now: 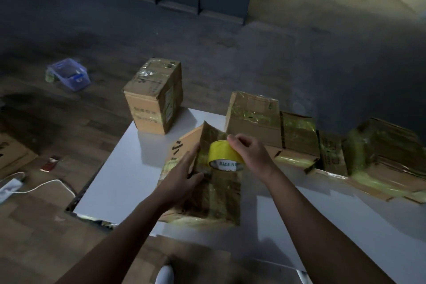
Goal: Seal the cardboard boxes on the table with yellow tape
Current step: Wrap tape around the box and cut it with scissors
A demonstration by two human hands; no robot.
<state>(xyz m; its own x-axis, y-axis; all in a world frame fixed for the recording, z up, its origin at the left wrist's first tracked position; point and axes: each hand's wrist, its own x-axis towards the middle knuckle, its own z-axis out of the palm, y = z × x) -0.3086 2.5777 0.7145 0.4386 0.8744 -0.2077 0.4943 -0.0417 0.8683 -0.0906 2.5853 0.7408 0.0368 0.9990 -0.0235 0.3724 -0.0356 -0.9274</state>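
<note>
In the head view, a cardboard box (207,196) lay at the near middle of the white counter (119,168), its top already streaked with glossy yellow tape and one flap standing up at the far end. The left hand (184,175) rested flat on the box's left side. Its fingers were fairly straight along the raised flap and its thumb was spread across the top, so its grip was wide and it pressed rather than clasped. The right hand (249,150) held the roll of yellow tape (224,157) just above the far part of the box, fingers curled over the rim from above and the wrist bent down. That grip was closed around the roll.

The box looked light and rather soft, creased and likely to buckle under a hard push, so a flat palm near the seam seemed the safer hold. The taped surface was probably slick. The roll looked stiff and light, best taken across its rim with the loose end left free. Whether a strip had been pulled out could not be told.

An upright box (154,97) stood at the counter's far left corner, and a row of taped boxes (299,131) ran along the right. A blue plastic tub (69,74) and a white cable (46,185) lay on the floor (207,53).
</note>
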